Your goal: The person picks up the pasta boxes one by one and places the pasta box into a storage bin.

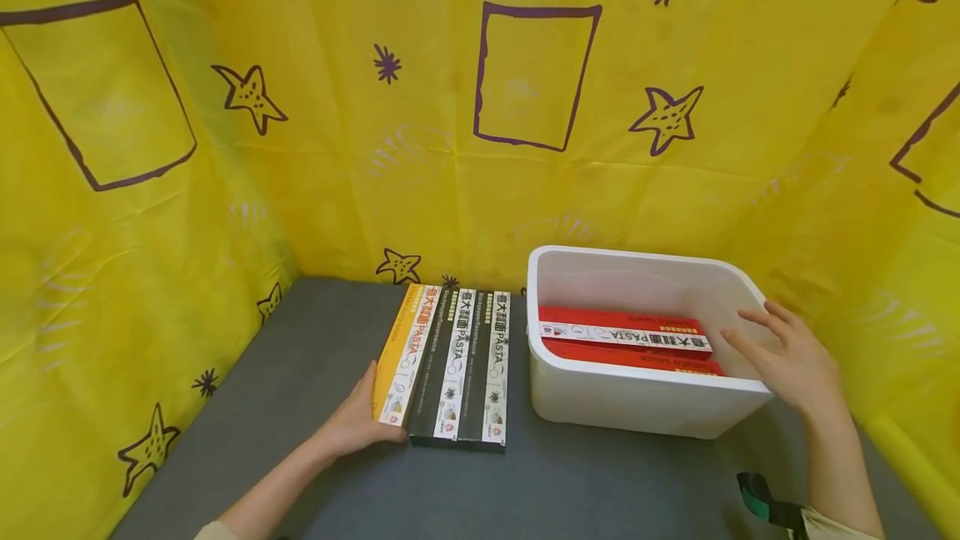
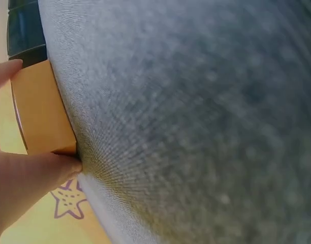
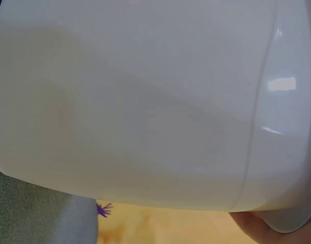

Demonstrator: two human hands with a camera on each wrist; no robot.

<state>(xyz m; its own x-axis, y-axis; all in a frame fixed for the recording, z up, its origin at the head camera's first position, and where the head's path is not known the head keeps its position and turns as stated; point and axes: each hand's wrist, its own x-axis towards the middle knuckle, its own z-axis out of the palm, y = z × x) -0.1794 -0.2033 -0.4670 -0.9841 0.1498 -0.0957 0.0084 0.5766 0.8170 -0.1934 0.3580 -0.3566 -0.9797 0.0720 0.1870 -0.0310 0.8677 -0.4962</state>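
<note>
Tabletop [image 1: 315,407]: grey, enclosed by a yellow backdrop [image 1: 450,148]. White bin [image 1: 645,407]: stands on the tabletop and holds red boxes [image 1: 622,336] lying flat inside. Three pasta boxes lie side by side just left of the bin: orange box [image 1: 403,357] farthest from it, two black boxes [image 1: 468,369] between. Left hand [image 1: 352,423]: fingers curled round the orange box's near end, gripping it. Right hand [image 1: 791,361]: at the bin's right rim, fingers straight and spread, holding nothing.
</note>
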